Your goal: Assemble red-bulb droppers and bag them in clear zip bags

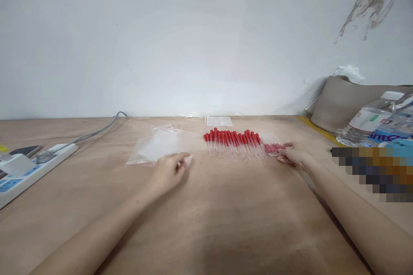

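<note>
While left hand (168,171) pinches bag (161,148), droppers (235,142) outside.

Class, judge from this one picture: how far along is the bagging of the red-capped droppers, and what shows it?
Early to midway, it seems. Done: one filled bag appears to lie at the right hand, though it is blurry. In hand: the left hand rests on the stack of empty clear bags. Left: a long row of loose red-capped droppers lies unbagged on the table.
</note>
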The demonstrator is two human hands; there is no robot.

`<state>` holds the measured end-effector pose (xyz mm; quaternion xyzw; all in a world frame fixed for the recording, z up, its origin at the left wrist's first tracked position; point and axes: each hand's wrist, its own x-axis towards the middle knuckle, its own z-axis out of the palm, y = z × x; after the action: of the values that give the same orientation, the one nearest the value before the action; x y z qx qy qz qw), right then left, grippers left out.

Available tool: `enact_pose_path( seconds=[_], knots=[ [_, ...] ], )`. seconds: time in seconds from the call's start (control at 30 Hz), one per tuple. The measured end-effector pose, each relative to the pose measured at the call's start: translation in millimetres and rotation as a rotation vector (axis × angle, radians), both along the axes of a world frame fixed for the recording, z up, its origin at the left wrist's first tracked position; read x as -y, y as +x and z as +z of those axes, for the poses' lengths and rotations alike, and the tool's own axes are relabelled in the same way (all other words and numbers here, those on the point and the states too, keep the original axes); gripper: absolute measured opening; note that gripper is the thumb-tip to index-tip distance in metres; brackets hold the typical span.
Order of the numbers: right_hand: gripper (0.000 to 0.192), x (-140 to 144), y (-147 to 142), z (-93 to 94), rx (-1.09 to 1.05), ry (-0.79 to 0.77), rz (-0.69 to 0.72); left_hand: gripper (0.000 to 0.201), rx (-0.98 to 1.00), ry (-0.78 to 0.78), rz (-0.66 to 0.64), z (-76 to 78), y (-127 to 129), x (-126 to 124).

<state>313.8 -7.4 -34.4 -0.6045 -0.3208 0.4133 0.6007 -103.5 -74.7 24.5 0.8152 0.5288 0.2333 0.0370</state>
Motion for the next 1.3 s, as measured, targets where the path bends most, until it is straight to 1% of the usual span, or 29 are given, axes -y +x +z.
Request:
enact_pose_path(
  seconds=[0.03, 0.07, 0.13, 0.2, 0.23, 0.27, 0.3, 0.37, 0.43, 0.47, 0.53, 0.6, 0.7, 0.77, 0.83, 0.9, 0.93, 1.07, 1.17, 1.3],
  knots=[
    [0.044, 2, 1, 4.7, 0.089, -0.073, 0.002, 0.03, 0.073, -0.067, -0.03, -3.8, 7, 5],
    [0.046, 4, 2, 10.2, 0.237, -0.167, 0.011, 0.03, 0.149, -0.148, -0.05, -8.3, 13, 9],
    [0.048, 7, 5, 23.1, 0.67, -0.339, 0.026, 0.036, 0.314, -0.329, -0.106, -16.6, 20, 13],
    [0.049, 9, 5, 36.2, 1.116, -0.437, 0.029, 0.041, 0.425, -0.446, -0.183, -19.1, 18, 12],
    [0.047, 9, 3, 41.9, 1.26, -0.443, 0.028, 0.041, 0.428, -0.456, -0.228, -17.4, 15, 11],
    [0.044, 7, -1, 46.5, 1.355, -0.428, 0.034, 0.039, 0.387, -0.433, -0.276, -14.0, 10, 9],
    [0.04, 5, -6, 49.9, 1.405, -0.397, 0.046, 0.038, 0.307, -0.385, -0.327, -9.6, 5, 8],
    [0.033, -5, -21, 52.2, 1.389, -0.291, 0.087, 0.037, 0.101, -0.287, -0.443, -1.1, -6, 7],
    [0.032, -19, -37, 48.9, 1.287, -0.19, 0.143, 0.041, -0.057, -0.22, -0.522, 2.2, -15, 7],
    [0.034, -27, -44, 46.0, 1.238, -0.165, 0.162, 0.043, -0.104, -0.203, -0.539, 1.1, -19, 7],
    [0.035, -40, -54, 39.5, 1.186, -0.164, 0.18, 0.046, -0.149, -0.199, -0.534, -5.5, -22, 8],
    [0.032, -49, -59, 34.9, 1.155, -0.193, 0.173, 0.046, -0.158, -0.208, -0.491, -15.0, -20, 10],
    [0.027, -54, -58, 32.9, 1.089, -0.236, 0.121, 0.044, -0.155, -0.188, -0.379, -26.2, -8, 17],
    [0.027, -55, -57, 33.1, 1.046, -0.259, 0.085, 0.046, -0.16, -0.159, -0.299, -29.2, 3, 24],
    [0.035, -55, -55, 32.6, 1.011, -0.277, 0.067, 0.047, -0.184, -0.156, -0.268, -28.8, 13, 30],
    [0.039, -57, -55, 31.4, 0.988, -0.284, 0.066, 0.047, -0.201, -0.168, -0.273, -26.4, 17, 33],
    [0.037, -58, -55, 30.8, 0.98, -0.284, 0.072, 0.047, -0.201, -0.168, -0.281, -25.0, 16, 33],
    [0.015, -58, -55, 30.1, 0.929, -0.252, 0.104, 0.044, -0.175, -0.138, -0.34, -21.4, 6, 26],
    [0.013, -55, -54, 32.0, 0.87, -0.193, 0.089, 0.043, -0.169, -0.133, -0.385, -22.7, -1, 21],
    [0.009, -49, -51, 36.2, 0.78, -0.103, 0.08, 0.042, -0.157, -0.149, -0.387, -25.9, -1, 19]
  ],
)
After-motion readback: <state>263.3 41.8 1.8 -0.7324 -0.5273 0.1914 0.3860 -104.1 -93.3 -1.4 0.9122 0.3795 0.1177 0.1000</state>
